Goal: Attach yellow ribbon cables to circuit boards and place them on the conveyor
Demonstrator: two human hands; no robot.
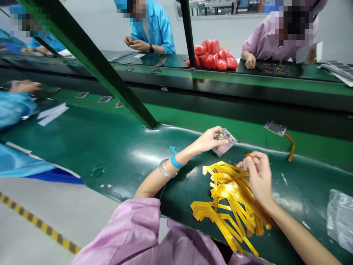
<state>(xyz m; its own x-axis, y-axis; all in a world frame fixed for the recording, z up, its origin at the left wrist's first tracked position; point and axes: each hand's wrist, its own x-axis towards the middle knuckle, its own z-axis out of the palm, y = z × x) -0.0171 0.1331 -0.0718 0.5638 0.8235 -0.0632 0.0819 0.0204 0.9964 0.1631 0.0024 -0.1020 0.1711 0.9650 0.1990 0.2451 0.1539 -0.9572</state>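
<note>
My left hand [210,140] grips a small circuit board [224,142] by its edge, thumb on its face, held above the green mat. To its right my right hand [257,173] pinches an orange flat flex cable [248,155] between thumb and fingers; only a short piece of it shows. The two hands are apart, and the cable does not touch the board. Beneath and beside my right hand lies a loose heap of yellow-orange flex cables [228,191], spread toward the mat's near edge. My left wrist wears a blue strap and a bangle.
Another board with a cable attached [275,128] lies on the green belt ahead. A slanted green post [132,99] stands left. A clear plastic bag [340,217] rests at right. Red bundles [213,55] sit on the far bench, where co-workers sit; a blue sleeve [16,108] is at left.
</note>
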